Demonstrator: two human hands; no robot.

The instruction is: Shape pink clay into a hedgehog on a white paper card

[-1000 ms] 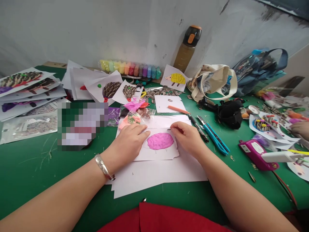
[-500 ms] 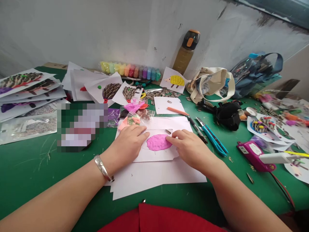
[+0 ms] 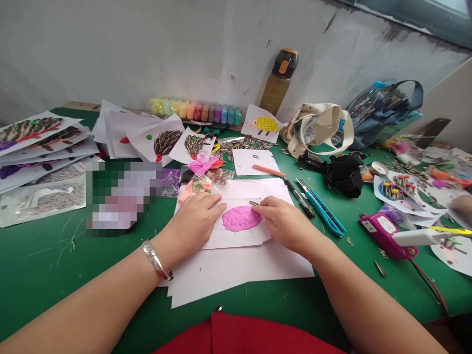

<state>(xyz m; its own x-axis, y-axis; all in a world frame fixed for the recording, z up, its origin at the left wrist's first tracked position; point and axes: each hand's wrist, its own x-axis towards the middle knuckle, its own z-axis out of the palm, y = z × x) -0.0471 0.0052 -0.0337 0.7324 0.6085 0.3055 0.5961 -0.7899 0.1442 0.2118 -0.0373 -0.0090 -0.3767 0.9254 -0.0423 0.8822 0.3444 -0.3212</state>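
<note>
The left hand point(image 3: 191, 220) covers the left part of the drawing sheet point(image 3: 230, 241), the right hand point(image 3: 285, 222) masks the right edge of the pink clay point(image 3: 240, 219), a pixelated patch point(image 3: 125, 199) obscures detail, another person's blurred hand point(image 3: 463, 207) is cropped, and the label point(image 3: 387, 225) is illegibly small.

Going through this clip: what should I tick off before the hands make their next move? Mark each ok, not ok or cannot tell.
1. Left hand resting on the small sheet: ok.
2. Small sheet lying on the larger papers: ok.
3. Right hand at the right end of the pink oval: ok.
4. Seed by the oval's upper edge, stuck down: cannot tell.
5. Utility knife apart from the right hand: ok.
6. Pen put away: not ok, lying beside the knife.
</note>
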